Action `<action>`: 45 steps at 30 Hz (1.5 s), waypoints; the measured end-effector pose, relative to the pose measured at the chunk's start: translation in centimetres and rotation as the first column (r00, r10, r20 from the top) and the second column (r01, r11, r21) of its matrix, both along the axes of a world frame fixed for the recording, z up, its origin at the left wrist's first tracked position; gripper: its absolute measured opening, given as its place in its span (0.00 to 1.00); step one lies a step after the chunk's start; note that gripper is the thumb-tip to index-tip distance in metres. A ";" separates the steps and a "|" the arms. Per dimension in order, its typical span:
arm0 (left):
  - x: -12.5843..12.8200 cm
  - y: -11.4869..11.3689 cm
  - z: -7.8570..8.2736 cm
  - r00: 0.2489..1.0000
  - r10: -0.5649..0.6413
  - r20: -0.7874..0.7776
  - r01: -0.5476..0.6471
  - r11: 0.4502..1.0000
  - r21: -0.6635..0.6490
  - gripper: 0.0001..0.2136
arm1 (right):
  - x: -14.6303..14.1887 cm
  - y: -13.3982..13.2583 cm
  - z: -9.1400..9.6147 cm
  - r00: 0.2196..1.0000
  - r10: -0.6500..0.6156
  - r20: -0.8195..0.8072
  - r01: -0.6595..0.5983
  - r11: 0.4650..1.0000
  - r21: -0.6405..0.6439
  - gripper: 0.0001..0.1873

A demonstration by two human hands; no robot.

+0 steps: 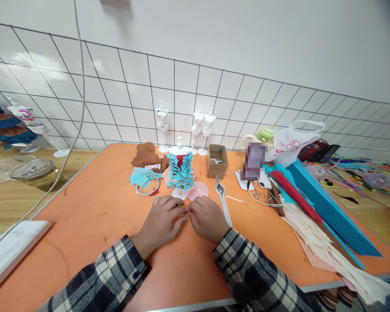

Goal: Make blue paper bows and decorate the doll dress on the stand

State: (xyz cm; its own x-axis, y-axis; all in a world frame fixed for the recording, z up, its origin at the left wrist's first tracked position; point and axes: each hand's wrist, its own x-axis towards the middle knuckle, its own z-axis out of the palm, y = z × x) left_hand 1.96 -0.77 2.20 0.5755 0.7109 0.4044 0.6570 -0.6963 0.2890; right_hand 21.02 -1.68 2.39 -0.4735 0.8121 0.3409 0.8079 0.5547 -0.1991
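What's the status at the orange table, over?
Left hand, right hand close together, anything pinched unclear. Blue-ruffled mannequin just beyond. Pink dish just past right hand.

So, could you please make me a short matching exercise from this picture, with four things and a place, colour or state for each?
Things:
1. Left hand
2. Bowl
3. Box
4. Plastic bag

Descriptions:
A. Brown, open at the top
B. White with a reddish print
C. Fingertips close to those of the right hand
D. Pink, just beyond the hands

Right pairs: 1-C, 2-D, 3-A, 4-B
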 end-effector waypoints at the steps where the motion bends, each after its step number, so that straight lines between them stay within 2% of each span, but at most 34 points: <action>1: -0.1 0.1 0.0 1.000 0.008 -0.010 -0.008 1.000 0.005 0.08 | -0.1 0.1 -0.2 0.999 -0.003 -0.032 0.003 1.000 -0.008 0.03; 6: -0.1 0.3 -0.2 1.000 0.014 -0.009 -0.014 1.000 -0.027 0.08 | -0.7 0.2 -1.9 0.996 -0.008 -0.089 0.007 1.000 -0.010 0.02; 9: 0.2 0.6 -0.5 0.997 -0.003 0.072 0.014 0.990 -0.142 0.07 | -0.9 0.3 -3.0 0.999 -0.010 -0.042 0.011 1.000 0.024 0.02; 11: 0.4 1.0 -0.9 0.984 0.027 0.179 0.018 0.969 -0.245 0.06 | -1.0 0.4 -3.5 1.000 0.002 -0.002 -0.002 0.997 0.073 0.03; 13: 0.5 1.3 -1.4 0.955 0.079 0.287 0.031 0.932 -0.360 0.06 | -1.0 0.5 -3.8 1.000 0.021 0.021 -0.024 0.992 0.123 0.04; 16: 0.6 1.5 -1.8 0.901 0.150 0.406 0.101 0.839 -0.535 0.07 | -0.9 0.4 -3.8 0.999 0.040 -0.002 -0.039 0.985 0.170 0.06; 19: 0.7 1.2 -1.8 0.846 0.209 0.491 0.204 0.723 -0.660 0.10 | -0.8 0.1 -3.3 0.994 0.015 -0.104 0.001 0.988 0.155 0.05; 21: 0.8 1.0 -1.7 0.819 0.235 0.524 0.244 0.683 -0.689 0.10 | -0.8 0.0 -3.0 0.986 -0.008 -0.167 0.027 0.994 0.110 0.04; 23: 0.9 0.9 -1.8 0.818 0.232 0.527 0.239 0.696 -0.677 0.11 | -0.9 -0.2 -2.8 0.978 -0.016 -0.209 0.030 0.998 0.061 0.04; 27: 1.0 1.3 -2.4 0.849 0.233 0.474 0.115 0.794 -0.597 0.10 | -1.0 -0.4 -2.5 0.941 -0.015 -0.337 0.018 1.000 0.003 0.07; 29: 0.9 1.7 -2.6 0.840 0.268 0.472 0.058 0.820 -0.569 0.09 | -1.1 -0.5 -2.6 0.883 -0.017 -0.469 0.001 0.999 -0.035 0.09; 31: 0.6 2.0 -2.4 0.817 0.292 0.498 0.033 0.837 -0.546 0.09 | -1.0 -0.4 -2.8 0.785 -0.042 -0.618 -0.032 0.994 -0.107 0.10; 33: 0.4 2.0 -2.1 0.784 0.315 0.534 0.035 0.837 -0.546 0.12 | -0.8 -0.1 -3.2 0.676 -0.090 -0.731 -0.075 0.979 -0.190 0.13; 35: 0.3 1.8 -2.0 0.745 0.347 0.569 0.065 0.813 -0.579 0.16 | -0.5 0.3 -3.6 0.607 -0.134 -0.783 -0.100 0.965 -0.243 0.16; 38: 0.7 1.2 -2.2 0.684 0.387 0.618 0.117 0.778 -0.617 0.26 | -0.2 0.7 -4.2 0.579 -0.167 -0.798 -0.104 0.956 -0.276 0.16; 43: 1.4 0.7 -2.7 0.641 0.421 0.642 0.066 0.803 -0.593 0.32 | -0.3 0.9 -4.7 0.546 -0.197 -0.814 -0.181 0.921 -0.344 0.16; 45: 1.5 0.7 -2.8 0.634 0.440 0.636 0.062 0.791 -0.609 0.35 | -0.3 0.9 -4.8 0.531 -0.212 -0.820 -0.205 0.907 -0.367 0.16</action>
State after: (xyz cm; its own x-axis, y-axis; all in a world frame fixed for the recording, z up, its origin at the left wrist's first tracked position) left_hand 3.44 -0.06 -0.60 0.0974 0.9874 0.1248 0.1513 -0.1386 0.9787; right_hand 20.69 -0.74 -2.42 -0.1375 0.9610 0.2400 0.1518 0.2598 -0.9536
